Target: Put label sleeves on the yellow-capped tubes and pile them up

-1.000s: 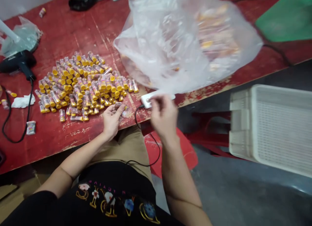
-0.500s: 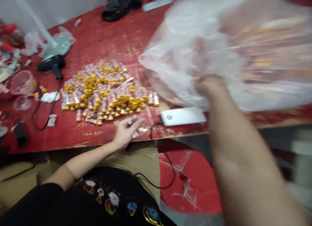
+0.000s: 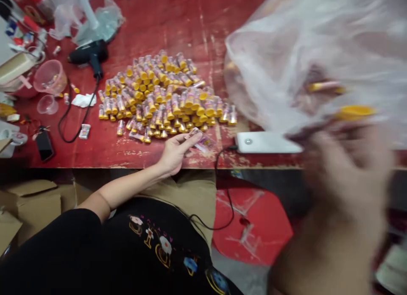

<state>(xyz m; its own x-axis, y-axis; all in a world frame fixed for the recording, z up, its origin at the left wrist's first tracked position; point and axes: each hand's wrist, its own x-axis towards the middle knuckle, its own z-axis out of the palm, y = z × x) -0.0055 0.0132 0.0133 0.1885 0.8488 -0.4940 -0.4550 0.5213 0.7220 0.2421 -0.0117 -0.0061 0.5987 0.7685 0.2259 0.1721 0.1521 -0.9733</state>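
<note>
My left hand (image 3: 174, 154) rests at the table's front edge, thumb and fingers pinched on a clear printed plastic sleeve (image 3: 206, 145). Beyond it lies a heap of small clear tubes with yellow caps (image 3: 159, 98). On the right, my right hand (image 3: 348, 159) is raised near the camera and smeared by motion. Its fingers are closed on a yellow-capped tube (image 3: 354, 112), of which mainly the yellow end shows. Just behind that hand is a large translucent plastic bag (image 3: 273, 45), with another yellow-capped tube (image 3: 326, 86) showing at it.
A white power bank (image 3: 269, 142) with a black cable lies at the front edge. To the left are a black hair dryer (image 3: 89, 53), a pink tub (image 3: 49, 76), a crumpled tissue (image 3: 83, 100) and a black key fob (image 3: 43, 143). Below stands a red stool (image 3: 254, 227).
My right hand has come out of the plastic bag toward me, bringing a yellow-capped tube. My left hand stays by the heap, its plastic sleeve now more visible. The view has shifted.
</note>
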